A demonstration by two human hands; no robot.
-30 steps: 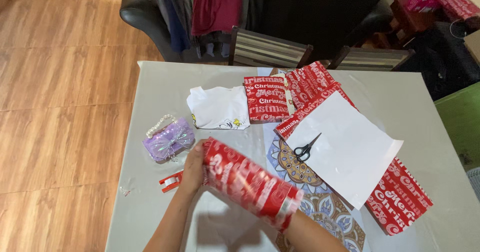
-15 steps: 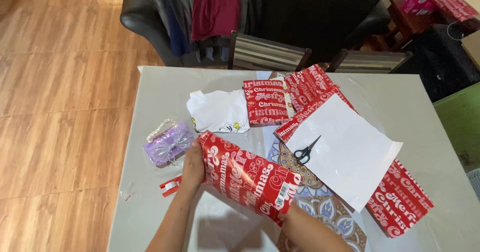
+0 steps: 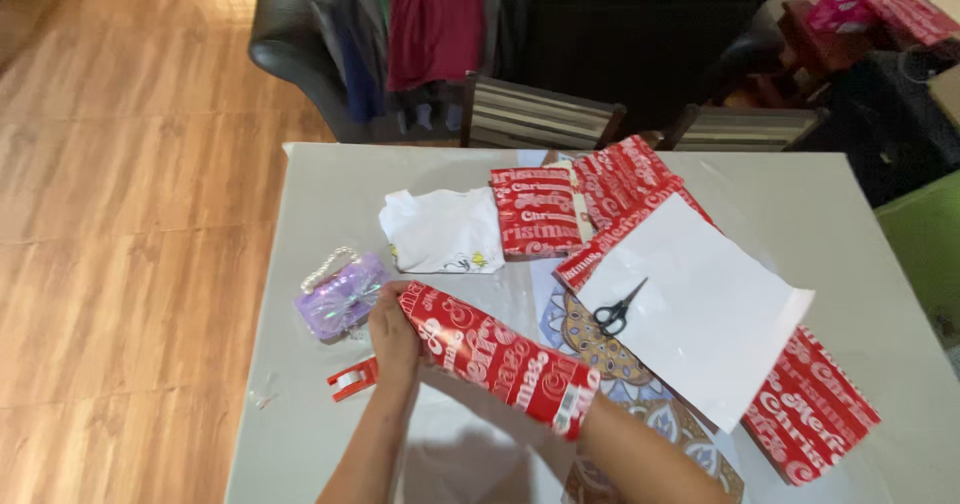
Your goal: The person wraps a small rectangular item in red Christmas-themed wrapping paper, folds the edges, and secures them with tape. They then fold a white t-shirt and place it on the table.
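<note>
A long parcel wrapped in red paper with white lettering (image 3: 495,357) is held just above the table, slanting from upper left to lower right. My left hand (image 3: 392,332) grips its left end. My right hand is hidden behind the right end of the parcel; only my right forearm (image 3: 640,459) shows. A red tape dispenser (image 3: 352,378) lies on the table just left of my left hand.
On the grey table (image 3: 330,194) lie a purple beaded pouch (image 3: 340,294), a folded white shirt (image 3: 445,229), a wrapped red parcel (image 3: 535,209), black scissors (image 3: 618,309) on a white-backed sheet of red wrapping paper (image 3: 700,304), and a patterned mat (image 3: 590,339). Two chairs (image 3: 540,114) stand behind.
I have turned the red parcel and lowered it, so its long printed side now faces up. Nothing else on the table has moved.
</note>
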